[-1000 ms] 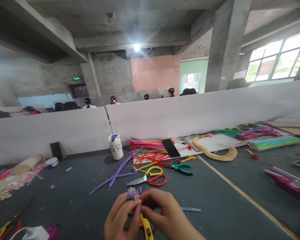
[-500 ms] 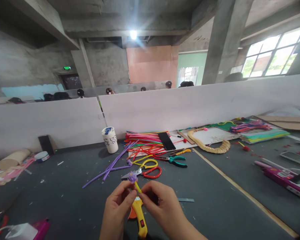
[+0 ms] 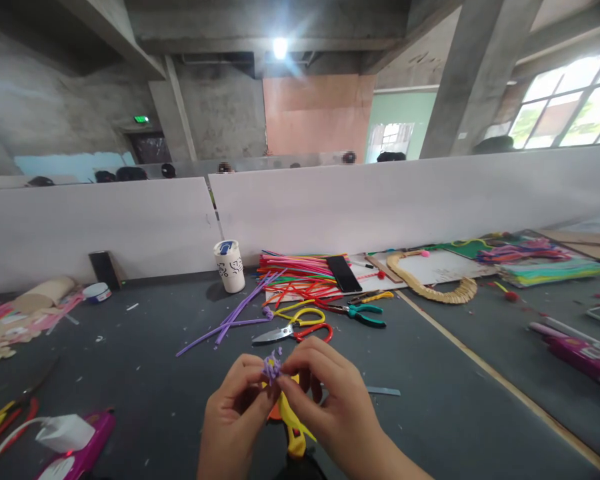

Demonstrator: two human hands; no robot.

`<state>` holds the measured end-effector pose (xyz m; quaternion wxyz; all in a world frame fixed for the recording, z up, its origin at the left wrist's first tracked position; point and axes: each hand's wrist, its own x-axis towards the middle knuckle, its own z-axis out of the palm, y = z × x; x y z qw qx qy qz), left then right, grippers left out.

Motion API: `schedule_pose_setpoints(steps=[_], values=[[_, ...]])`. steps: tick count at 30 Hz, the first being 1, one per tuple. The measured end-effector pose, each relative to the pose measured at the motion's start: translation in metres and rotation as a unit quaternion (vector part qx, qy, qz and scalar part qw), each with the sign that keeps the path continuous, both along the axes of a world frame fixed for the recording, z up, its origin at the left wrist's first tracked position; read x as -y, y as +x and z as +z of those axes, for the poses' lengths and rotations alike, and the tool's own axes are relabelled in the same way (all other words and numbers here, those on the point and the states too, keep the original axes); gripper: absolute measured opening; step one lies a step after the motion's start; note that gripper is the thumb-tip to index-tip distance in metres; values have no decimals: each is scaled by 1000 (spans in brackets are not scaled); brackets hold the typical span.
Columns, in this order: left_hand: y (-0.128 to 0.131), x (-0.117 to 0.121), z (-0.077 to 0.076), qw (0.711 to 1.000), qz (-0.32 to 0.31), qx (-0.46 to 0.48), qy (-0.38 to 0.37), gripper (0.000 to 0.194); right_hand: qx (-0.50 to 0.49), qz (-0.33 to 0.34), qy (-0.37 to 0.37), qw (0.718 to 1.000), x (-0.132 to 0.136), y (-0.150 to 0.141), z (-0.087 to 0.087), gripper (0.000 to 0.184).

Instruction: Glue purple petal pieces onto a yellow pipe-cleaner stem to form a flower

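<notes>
A small purple pipe-cleaner flower [image 3: 272,367] with a yellow centre is pinched between both hands in front of me. My left hand [image 3: 236,417] grips it from the left with thumb and fingers. From the right, the thumb and fingertips of my right hand [image 3: 337,403] close on its petals. Below the hands lies a yellow hot glue gun [image 3: 295,440] with an orange trigger, partly covered by them. Red-and-yellow-handled scissors [image 3: 275,335] lie just beyond, beside several loose purple pipe cleaners [image 3: 230,325].
Teal-handled pliers [image 3: 367,315], a black phone [image 3: 344,275] and a pile of coloured pipe cleaners [image 3: 300,265] lie farther back. A white cup [image 3: 229,268] stands near the white partition [image 3: 380,200]. A magenta power strip [image 3: 93,443] with a white plug is at lower left.
Half a second ago the flower's yellow stem showed between my hands. Now my right hand has moved up to the petals, and the flower faces me more.
</notes>
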<state>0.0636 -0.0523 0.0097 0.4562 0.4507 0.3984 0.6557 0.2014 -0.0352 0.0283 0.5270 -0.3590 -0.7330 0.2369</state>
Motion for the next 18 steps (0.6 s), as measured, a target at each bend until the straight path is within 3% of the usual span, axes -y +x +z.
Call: schedule_pose_setpoints(steps=[8,12,15,18], values=[[-7,-6,-4,998,21,-63,23,14,-17,21,-4,1000,1,4,5,17],[-13,-9,-2,993,43,-98,45,16,-12,8,-75,997,-13,9,0,30],[-20,-16,0,987,35,-138,80,11,17,36,-119,992,-28,10,-4,38],[-24,-25,4,980,0,-166,108,10,24,91,-155,983,-35,8,-1,10]])
